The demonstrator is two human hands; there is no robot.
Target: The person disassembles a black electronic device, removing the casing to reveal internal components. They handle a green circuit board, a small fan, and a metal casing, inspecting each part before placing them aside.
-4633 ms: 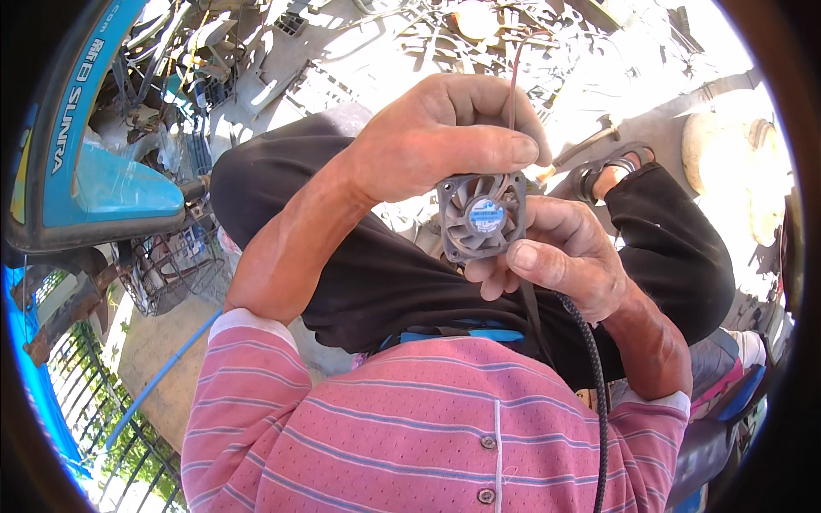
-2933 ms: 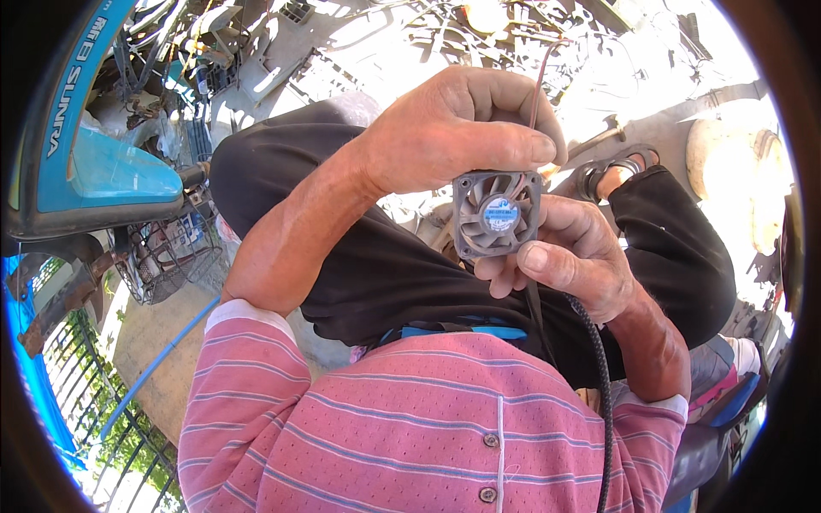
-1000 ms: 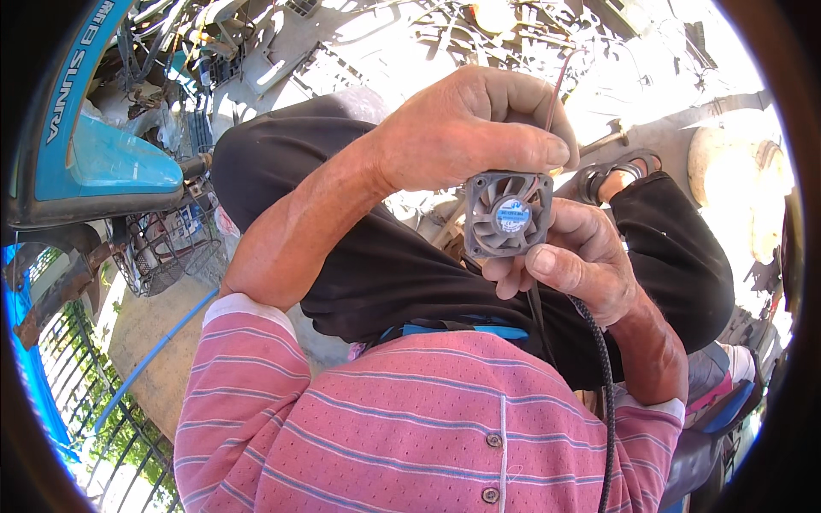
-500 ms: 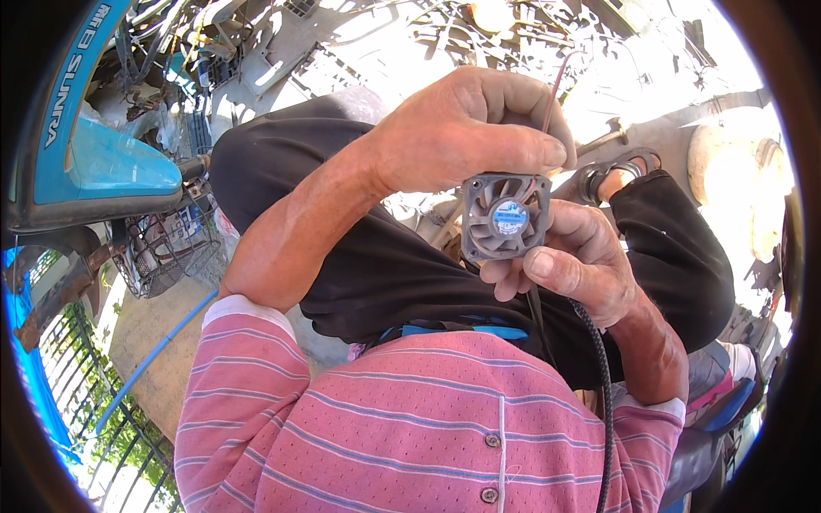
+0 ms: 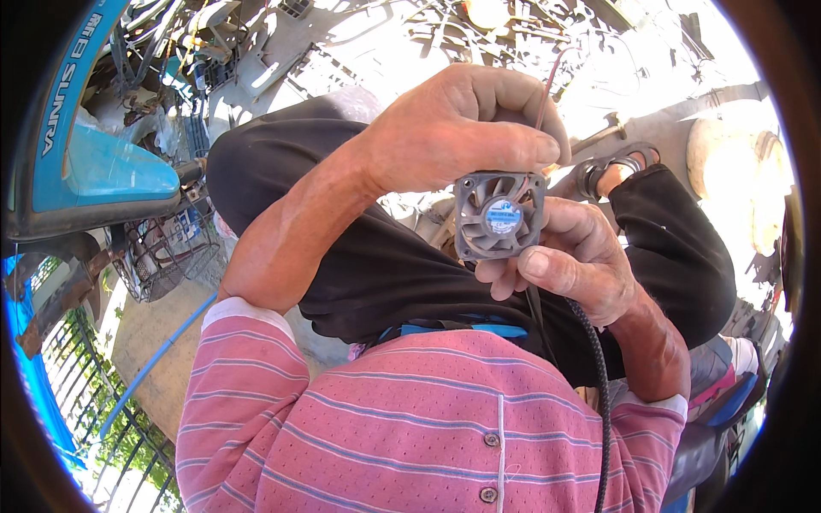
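Note:
A small square grey cooling fan (image 5: 500, 216) with a round pale-blue label on its hub is held over my lap. My right hand (image 5: 581, 261) grips it at its right edge and lower right corner between thumb and fingers. My left hand (image 5: 475, 128) is closed just above the fan, its thumb pressed toward curled fingers on a thin reddish wire (image 5: 552, 81). The wire comes up from the fan's upper right corner and sticks out past the left hand. Curled left fingertips are hidden behind the thumb.
A heap of scrap plastic and strips (image 5: 522, 30) lies ahead. At left stand a blue vehicle panel (image 5: 111, 162) and a wire basket (image 5: 167, 256). A blue hose (image 5: 158, 355) runs over the ground by a fence. A dark braided cord (image 5: 599, 385) hangs down my front.
The fan has shifted slightly to the left, along with both hands. Each hand keeps its hold.

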